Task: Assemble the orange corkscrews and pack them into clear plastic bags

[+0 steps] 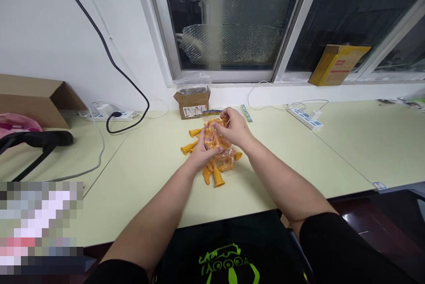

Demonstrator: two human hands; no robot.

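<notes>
A clear plastic bag [227,154] with orange pieces inside is held up over the table by both hands. My left hand [202,153] grips its left side, thumb across the front. My right hand [234,128] pinches the bag near its top right. Several orange flared plastic pieces [218,178] lie on the table around and beneath the bag, some sticking out to the left and toward the front edge. The bag and fingers hide part of the pile.
Behind the hands are a small open cardboard box [192,106] and a green-blue packet [246,113]. Power strips [307,118] with cables lie at right and left. A black stand [40,140] and larger carton [29,93] are far left.
</notes>
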